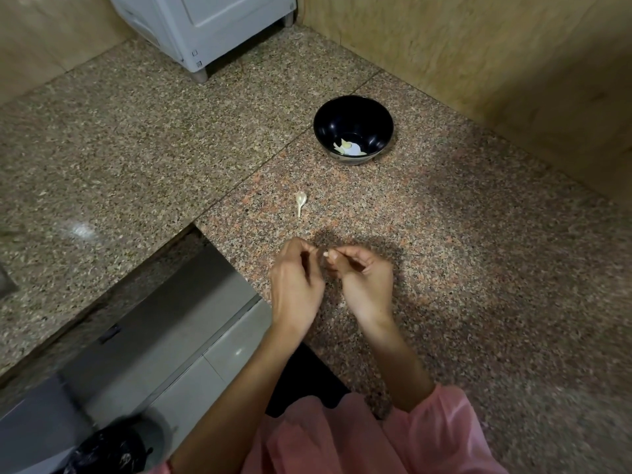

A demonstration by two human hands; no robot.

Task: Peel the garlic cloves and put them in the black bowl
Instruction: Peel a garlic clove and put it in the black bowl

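My left hand (297, 280) and my right hand (364, 275) meet above the granite counter, fingertips together, pinching a small garlic clove (325, 253) that is mostly hidden between them. The black bowl (376, 112) stands farther back on the counter and holds pale garlic pieces (349, 147) at its bottom. One unpeeled garlic clove with a thin stalk (301, 201) lies on the counter between my hands and the bowl.
A white appliance (205, 29) stands at the back left. A beige tiled wall (478, 63) runs along the right. The counter edge (225, 265) drops to grey cabinet fronts at left, with a bin lined in black plastic (109, 449) below.
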